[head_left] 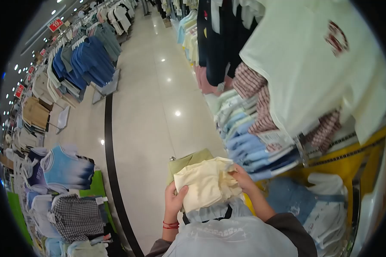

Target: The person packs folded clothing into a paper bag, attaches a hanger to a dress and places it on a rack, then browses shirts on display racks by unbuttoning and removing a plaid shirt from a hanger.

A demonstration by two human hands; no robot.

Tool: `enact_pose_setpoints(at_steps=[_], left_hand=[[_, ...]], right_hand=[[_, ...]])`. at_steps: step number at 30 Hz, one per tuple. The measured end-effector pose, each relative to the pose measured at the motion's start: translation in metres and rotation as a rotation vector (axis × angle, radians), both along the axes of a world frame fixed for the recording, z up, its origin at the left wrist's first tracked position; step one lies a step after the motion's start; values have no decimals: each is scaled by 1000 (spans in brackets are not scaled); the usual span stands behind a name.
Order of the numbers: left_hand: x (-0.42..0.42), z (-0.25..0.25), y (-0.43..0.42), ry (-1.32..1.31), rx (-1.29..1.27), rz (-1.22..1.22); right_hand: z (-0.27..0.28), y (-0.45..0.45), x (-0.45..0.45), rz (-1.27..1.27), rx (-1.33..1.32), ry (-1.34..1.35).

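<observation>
A pale yellow folded garment (203,182) is held in front of my body, just above my light apron. My left hand (175,198) grips its left edge, with the thumb on top and a red string on the wrist. At the right edge, the fingers of my right hand (241,177) are closed on the bunched fabric. Beneath and behind the yellow garment lies an olive-green item (188,161), its upper part showing. What bears the green item is hidden.
Hanging clothes (244,143) and a large white shirt (313,64) fill the right side over a yellow shelf edge (351,147). On the left stand racks with blue shirts (92,60) and a checkered shirt (77,216). A tiled aisle (158,85) with a black stripe runs ahead.
</observation>
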State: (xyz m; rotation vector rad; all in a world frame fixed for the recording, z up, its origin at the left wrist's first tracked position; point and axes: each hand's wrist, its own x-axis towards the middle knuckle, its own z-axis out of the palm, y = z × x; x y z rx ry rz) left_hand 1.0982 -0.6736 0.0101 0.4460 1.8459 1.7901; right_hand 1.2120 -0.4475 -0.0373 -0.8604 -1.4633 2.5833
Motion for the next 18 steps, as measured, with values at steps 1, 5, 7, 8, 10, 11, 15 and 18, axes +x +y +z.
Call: enact_pose_setpoints(at_steps=[1, 5, 7, 8, 10, 11, 15, 18], left_hand=[[-22, -1, 8, -60, 52, 32], [-114, 6, 35, -283, 235, 69], [-165, 6, 55, -332, 315, 50], [-193, 4, 62, -334, 340, 39], [-242, 6, 75, -341, 339, 8], [-266, 10, 83, -361, 313, -10], [-331, 22, 115, -482, 253, -112], [-374, 2, 145, -539, 255, -170]], right_hand=[[-14, 13, -19, -34, -39, 27], [-20, 46, -109, -2, -129, 243], [-16, 63, -158, -77, 1, 164], [-11, 75, -184, -81, 160, 167], [-1, 102, -229, -311, -110, 77], [11, 109, -249, -348, 46, 165], [64, 125, -295, -279, 557, 375], [87, 152, -343, -74, 706, 492]])
